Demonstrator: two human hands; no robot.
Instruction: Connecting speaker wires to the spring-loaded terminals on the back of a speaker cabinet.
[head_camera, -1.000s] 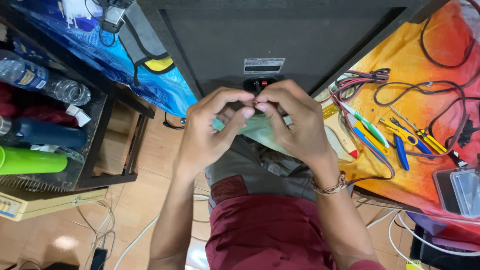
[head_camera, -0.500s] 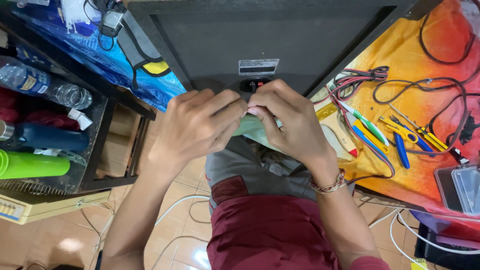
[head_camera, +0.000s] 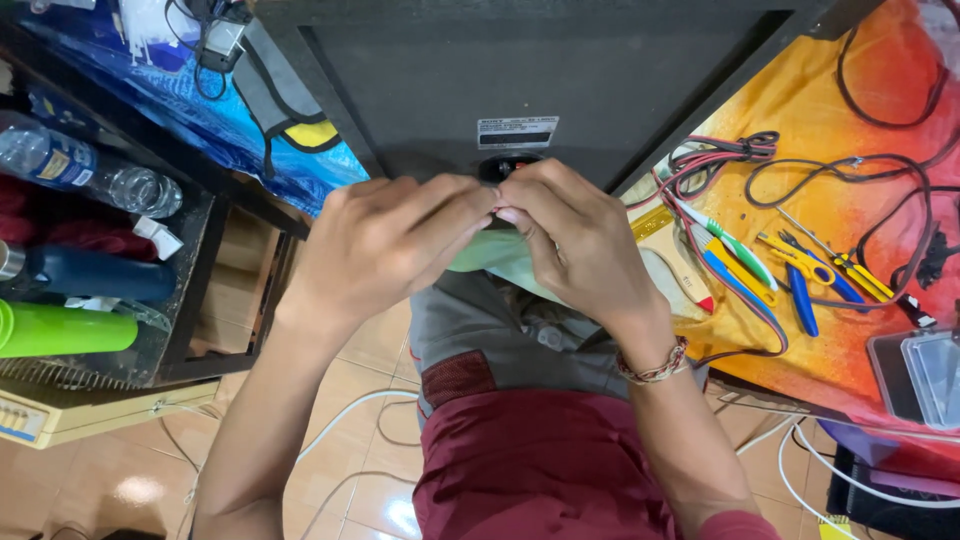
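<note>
Pinching together at the large black speaker cabinet's rear terminal, left hand and right hand meet fingertip-to-fingertip, apparently steadying something too small to identify.

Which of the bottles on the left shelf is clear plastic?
The clear plastic water bottle, lying uppermost on the shelf; the dark blue bottle and the lime-green bottle below are opaque.

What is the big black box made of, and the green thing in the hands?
The big black box looks like matte board, maybe wood or plastic: flat, dull, no shine. The pale green thing under the left hand and right hand looks like soft cloth, though it is mostly hidden.
</note>
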